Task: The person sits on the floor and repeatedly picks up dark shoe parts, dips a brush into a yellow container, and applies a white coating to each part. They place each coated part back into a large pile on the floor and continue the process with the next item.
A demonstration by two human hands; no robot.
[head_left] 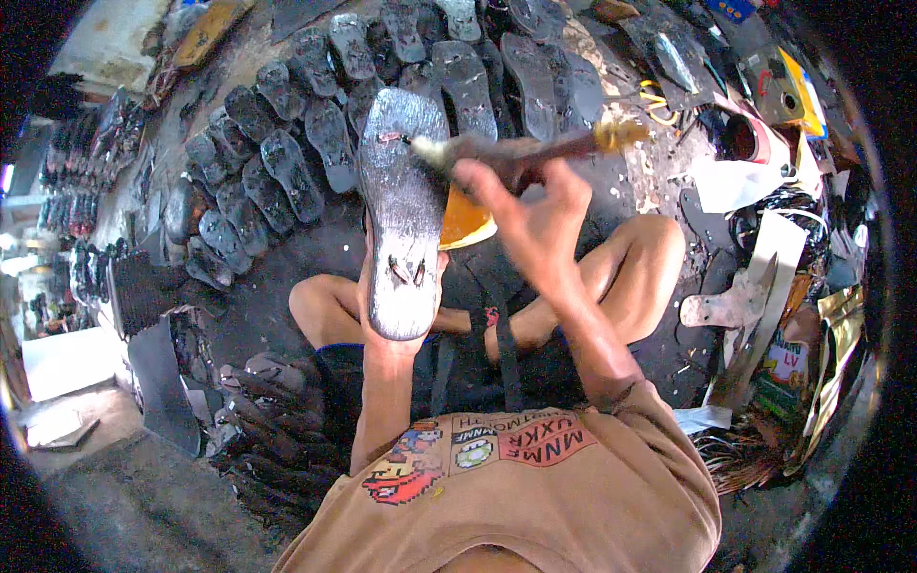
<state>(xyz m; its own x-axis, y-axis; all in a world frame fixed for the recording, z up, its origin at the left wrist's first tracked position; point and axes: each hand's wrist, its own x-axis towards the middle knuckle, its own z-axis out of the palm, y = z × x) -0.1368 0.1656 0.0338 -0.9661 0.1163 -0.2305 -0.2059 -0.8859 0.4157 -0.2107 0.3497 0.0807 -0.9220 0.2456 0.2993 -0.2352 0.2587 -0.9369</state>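
My left hand (390, 348) holds up a dark sandal sole (406, 205) from below, gripping it around the heel end. Its upper face looks shiny, as if wet, with a slot toward the toe and two small dark strap ends or slits near the heel. In my right hand (535, 224), smeared by motion, is a brush-like stick (468, 156) with a pale tip and a yellow-brown far end. That tip is at the sole's toe slot, and I cannot tell whether it touches. Partly behind the sole is a yellow-orange container (465, 222).
Rows of dark soles (287, 172) lie on the floor ahead and to the left. A pile of dark pieces (277, 420) sits by my left side. To the right are a yellow-edged box (788, 91), white scraps (735, 181) and a pale sole-shaped piece (723, 308).
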